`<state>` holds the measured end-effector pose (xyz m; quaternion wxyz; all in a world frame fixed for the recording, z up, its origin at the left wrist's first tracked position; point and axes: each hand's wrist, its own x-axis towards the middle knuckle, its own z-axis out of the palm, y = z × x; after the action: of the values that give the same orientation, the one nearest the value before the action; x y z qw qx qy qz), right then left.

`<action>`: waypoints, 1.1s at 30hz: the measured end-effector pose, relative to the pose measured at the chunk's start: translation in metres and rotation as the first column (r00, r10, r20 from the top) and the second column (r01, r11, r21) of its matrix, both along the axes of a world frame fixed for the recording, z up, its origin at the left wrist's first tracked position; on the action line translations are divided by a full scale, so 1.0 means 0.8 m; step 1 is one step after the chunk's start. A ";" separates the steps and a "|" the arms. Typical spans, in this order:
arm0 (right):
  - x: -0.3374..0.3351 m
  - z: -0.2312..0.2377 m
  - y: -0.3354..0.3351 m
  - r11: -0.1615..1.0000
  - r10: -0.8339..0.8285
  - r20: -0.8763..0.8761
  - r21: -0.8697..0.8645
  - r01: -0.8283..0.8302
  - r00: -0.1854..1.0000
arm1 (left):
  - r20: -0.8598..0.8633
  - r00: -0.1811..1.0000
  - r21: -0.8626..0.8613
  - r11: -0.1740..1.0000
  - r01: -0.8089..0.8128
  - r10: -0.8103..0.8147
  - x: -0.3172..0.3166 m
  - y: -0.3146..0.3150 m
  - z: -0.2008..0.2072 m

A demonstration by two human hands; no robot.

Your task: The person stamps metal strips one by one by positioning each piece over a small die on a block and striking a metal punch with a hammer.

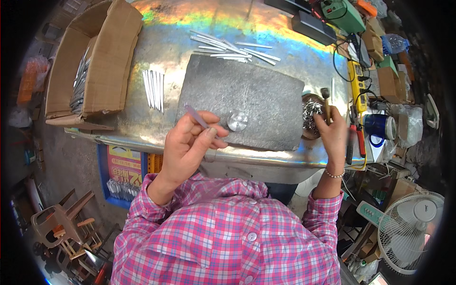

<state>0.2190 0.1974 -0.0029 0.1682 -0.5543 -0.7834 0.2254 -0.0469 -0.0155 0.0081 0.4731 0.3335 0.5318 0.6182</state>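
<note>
My left hand [183,145] pinches a thin flat metal strip [196,117] between thumb and fingers, tilted over the near left edge of a dark stone slab [209,90]. On the slab, just right of those fingers, sits a round shiny metal disc [237,120]. My right hand [333,130] is at a round brown bowl [311,137] of small shiny metal pieces [309,110]. A small hammer [327,102] stands up from that hand, its handle within the curled fingers. Whether the fingertips also grip a metal piece cannot be made out.
Several metal strips [223,46] lie loose behind the slab, others [153,90] in a row left of it. A cardboard box [107,61] of strips stands far left. At right are a yellow power strip [357,85], red-handled pliers [361,141], a blue mug [375,125] and a fan [408,228].
</note>
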 end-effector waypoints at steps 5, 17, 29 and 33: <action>-0.013 -0.008 0.001 0.988 0.102 0.125 0.099 -0.115 0.987 | 0.029 1.000 -0.014 1.000 -0.004 0.005 0.000 -0.006 -0.004; 0.005 -0.004 0.004 0.996 -0.060 -0.073 -0.072 0.055 0.996 | 0.117 0.993 0.005 1.000 0.019 -0.020 0.005 0.003 0.001; 0.004 0.019 -0.027 0.866 -0.370 -0.718 -0.497 -0.062 0.590 | 0.220 0.969 -0.001 0.993 0.118 -0.114 0.017 0.004 0.014; -0.024 0.043 -0.071 0.786 -0.356 -0.743 -0.566 -0.248 0.566 | 0.361 0.911 -0.037 0.973 0.228 -0.200 0.020 0.009 0.016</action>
<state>0.1997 0.1407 0.0313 0.3295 -0.4318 -0.4749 0.6924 -0.0311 -0.0083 0.0210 0.6389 0.2539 0.4217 0.5913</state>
